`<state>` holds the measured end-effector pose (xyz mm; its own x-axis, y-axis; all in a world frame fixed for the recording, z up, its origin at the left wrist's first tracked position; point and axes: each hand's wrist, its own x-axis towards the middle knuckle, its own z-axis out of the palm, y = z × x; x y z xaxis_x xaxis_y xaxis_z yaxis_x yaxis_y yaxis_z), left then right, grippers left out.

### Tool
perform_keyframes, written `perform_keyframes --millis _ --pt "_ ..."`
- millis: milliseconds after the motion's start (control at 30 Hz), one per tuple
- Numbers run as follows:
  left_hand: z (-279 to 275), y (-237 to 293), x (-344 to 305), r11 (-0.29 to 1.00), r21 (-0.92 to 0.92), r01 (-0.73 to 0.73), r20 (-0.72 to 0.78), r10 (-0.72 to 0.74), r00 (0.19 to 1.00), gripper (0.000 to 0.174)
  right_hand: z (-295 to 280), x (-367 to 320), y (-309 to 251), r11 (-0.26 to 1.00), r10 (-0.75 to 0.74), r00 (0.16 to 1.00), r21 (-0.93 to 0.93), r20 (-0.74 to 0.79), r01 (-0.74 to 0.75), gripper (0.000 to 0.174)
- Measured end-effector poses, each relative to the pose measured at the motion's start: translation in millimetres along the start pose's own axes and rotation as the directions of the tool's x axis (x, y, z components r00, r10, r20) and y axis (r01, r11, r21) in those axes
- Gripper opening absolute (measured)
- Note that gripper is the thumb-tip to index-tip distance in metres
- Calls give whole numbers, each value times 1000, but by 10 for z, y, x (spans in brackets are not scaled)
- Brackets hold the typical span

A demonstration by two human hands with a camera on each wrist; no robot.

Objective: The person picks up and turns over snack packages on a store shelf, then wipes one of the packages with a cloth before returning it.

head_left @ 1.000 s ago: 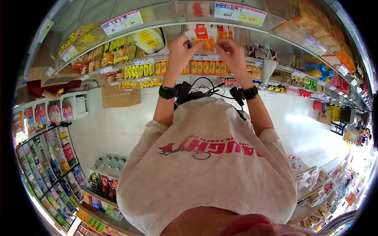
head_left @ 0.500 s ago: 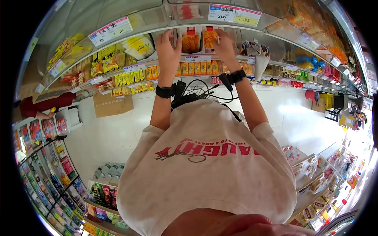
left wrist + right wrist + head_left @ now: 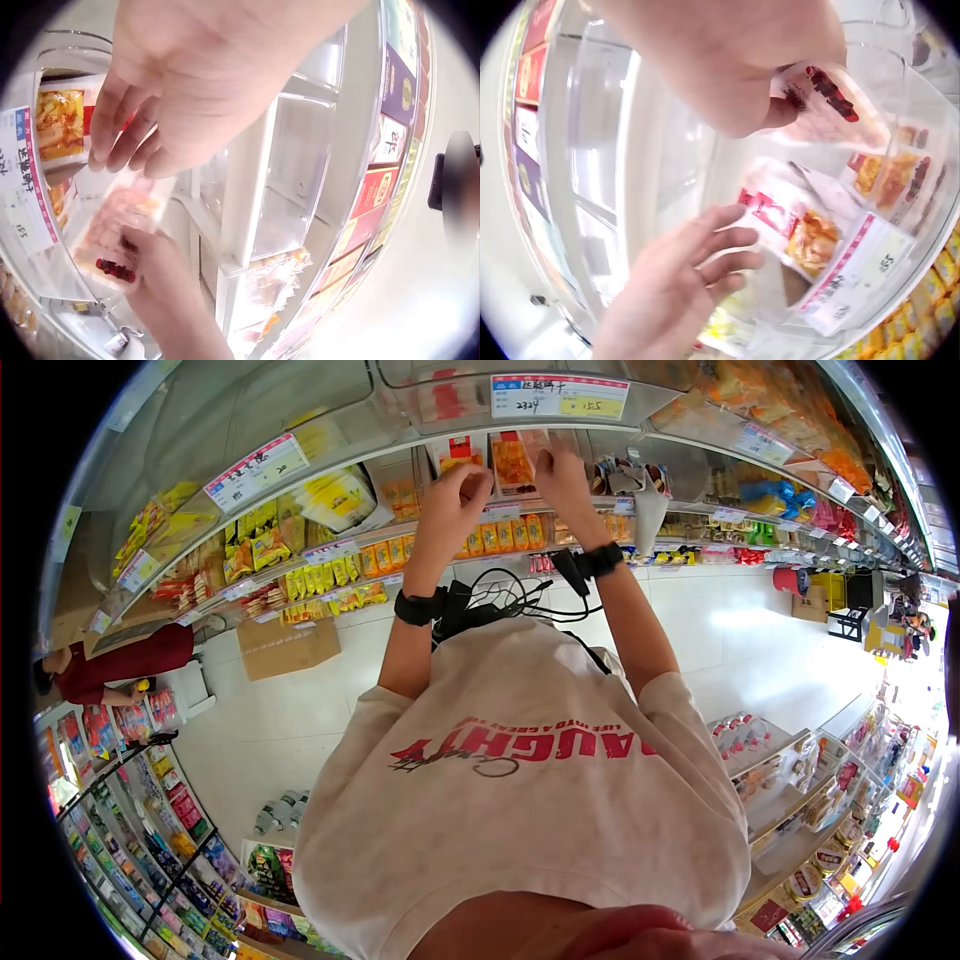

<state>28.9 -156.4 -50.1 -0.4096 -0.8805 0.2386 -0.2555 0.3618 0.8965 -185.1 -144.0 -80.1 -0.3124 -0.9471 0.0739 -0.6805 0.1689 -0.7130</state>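
In the head view, my left hand [image 3: 455, 510] hovers in front of a white and red packet [image 3: 459, 452], fingers loosely bent. My right hand [image 3: 565, 482] is beside a second packet [image 3: 512, 462]. The right wrist view shows the right hand [image 3: 742, 60] pinching a clear-backed packet [image 3: 840, 112] with a dark red label. Below it leans a packet with orange food [image 3: 814, 240]; the left hand's fingers [image 3: 727, 247] are at its edge, contact unclear. From the left wrist, the left hand [image 3: 195, 82] looks empty above the packet [image 3: 120, 225] gripped by the right hand [image 3: 165, 285].
Clear bins with a price tag [image 3: 560, 397] run above the hands. Yellow snack packs [image 3: 270, 550] lie to the left, and a grey-white flap [image 3: 648, 520] hangs to the right. A cardboard box [image 3: 290, 647] and another person [image 3: 125, 665] are farther left.
Both hands were on an orange-food packet a second ago, then spread apart over the bin. Now the left hand's fingers are more bent, and the shelf has shifted left in the head view.
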Motion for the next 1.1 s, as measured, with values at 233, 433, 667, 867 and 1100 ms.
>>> perform_keyframes --millis 233,433,667,867,1100 --pt "194 387 6 980 -188 66 99 -48 994 27 -614 -962 -119 393 210 918 831 336 -394 32" --pt "316 773 -67 969 -229 95 241 -38 970 16 -871 -1369 -91 152 187 924 920 333 -362 28" --pt "337 1080 -143 952 -283 114 266 -36 963 14 -1092 -1574 -244 79 165 941 947 295 -311 27" --pt "418 1118 -171 940 -337 53 152 -1 988 29 -1070 -1592 -157 154 170 953 949 250 -276 30" --pt "322 952 -266 918 -219 329 318 -252 914 44 -731 -1328 -484 781 -271 962 588 17 209 43"
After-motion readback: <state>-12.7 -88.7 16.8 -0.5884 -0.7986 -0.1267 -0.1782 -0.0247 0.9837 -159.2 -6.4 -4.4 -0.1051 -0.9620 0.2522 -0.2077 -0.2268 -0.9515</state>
